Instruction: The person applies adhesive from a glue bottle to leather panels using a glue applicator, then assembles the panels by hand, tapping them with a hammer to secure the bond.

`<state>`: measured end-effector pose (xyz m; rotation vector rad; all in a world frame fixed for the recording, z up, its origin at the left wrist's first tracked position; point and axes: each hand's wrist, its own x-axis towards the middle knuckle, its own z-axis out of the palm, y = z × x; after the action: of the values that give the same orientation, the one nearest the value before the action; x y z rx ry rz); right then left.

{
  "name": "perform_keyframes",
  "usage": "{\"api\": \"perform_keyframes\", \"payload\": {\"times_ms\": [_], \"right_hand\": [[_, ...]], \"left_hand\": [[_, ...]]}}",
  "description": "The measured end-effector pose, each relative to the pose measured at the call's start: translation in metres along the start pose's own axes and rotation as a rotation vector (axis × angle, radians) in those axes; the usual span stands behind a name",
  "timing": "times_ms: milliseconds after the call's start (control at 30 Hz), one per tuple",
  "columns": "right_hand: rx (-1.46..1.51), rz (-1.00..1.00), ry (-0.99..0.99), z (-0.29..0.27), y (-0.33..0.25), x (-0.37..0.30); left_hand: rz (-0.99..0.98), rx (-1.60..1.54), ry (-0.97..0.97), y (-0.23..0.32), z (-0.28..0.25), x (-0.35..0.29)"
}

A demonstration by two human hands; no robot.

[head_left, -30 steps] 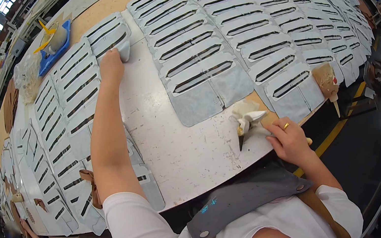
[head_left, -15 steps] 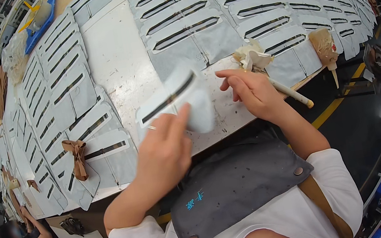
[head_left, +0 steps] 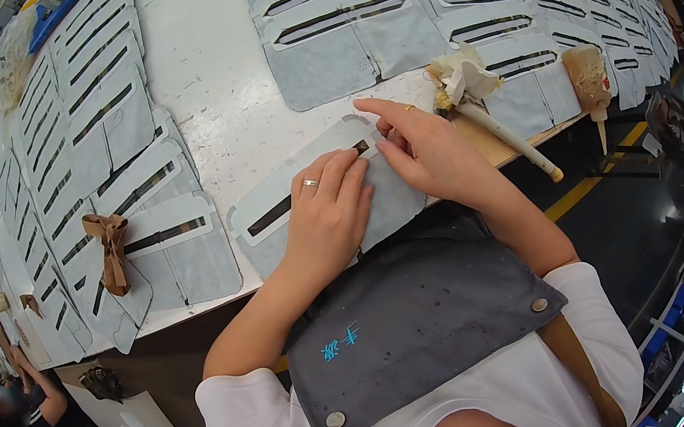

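The worktable is covered with rows of grey slotted pieces, so most seem laid out already. One grey piece lies at the near edge, apparently not yet finished. The left hand presses it flat with fingers spread, grasping nothing; the right hand smooths its slot with straight fingertips.

Both forearms are entering from the lower edge and converging toward the middle of the view. The left hand is lying palm down, fingers held together and extended forward, pressing flat; a ring is showing on one finger. The left forearm is running bare from a short white sleeve, elbow bent outward to the left. The right hand is resting just beside the left, index finger stretched out and pointing leftward, the remaining fingers curling under (a ring is visible here too). The right wrist is angling back toward the right shoulder.
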<state>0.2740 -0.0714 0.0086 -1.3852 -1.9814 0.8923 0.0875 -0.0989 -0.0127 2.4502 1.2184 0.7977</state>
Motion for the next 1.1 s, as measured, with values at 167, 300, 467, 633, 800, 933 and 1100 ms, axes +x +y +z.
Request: {"api": "perform_keyframes", "payload": {"times_ms": [167, 300, 467, 633, 800, 933, 1100], "right_hand": [[0.287, 0.166, -0.088, 0.005, 0.003, 0.01], [0.466, 0.216, -0.095, 0.01, 0.01, 0.014], [0.81, 0.44, -0.131, 0.014, 0.009, 0.015], [0.962, 0.427, -0.116, 0.022, 0.007, 0.015], [0.375, 0.224, 0.068, 0.014, -0.008, -0.008], [-0.23, -0.234, 0.216, 0.014, 0.005, -0.026], [-0.31, -0.281, 0.174, 0.015, 0.01, -0.029]], "left_hand": [[-0.037, 0.003, 0.022, 0.001, 0.002, -0.001], [-0.034, 0.031, 0.02, 0.001, 0.003, -0.001], [-0.026, 0.047, 0.022, 0.001, 0.005, -0.002], [-0.022, 0.005, 0.021, 0.0, 0.003, -0.001], [-0.114, -0.109, -0.07, -0.001, -0.006, 0.005], [-0.137, -0.127, -0.11, -0.005, -0.01, 0.007], [-0.128, -0.091, -0.127, -0.006, -0.007, 0.009]]}}
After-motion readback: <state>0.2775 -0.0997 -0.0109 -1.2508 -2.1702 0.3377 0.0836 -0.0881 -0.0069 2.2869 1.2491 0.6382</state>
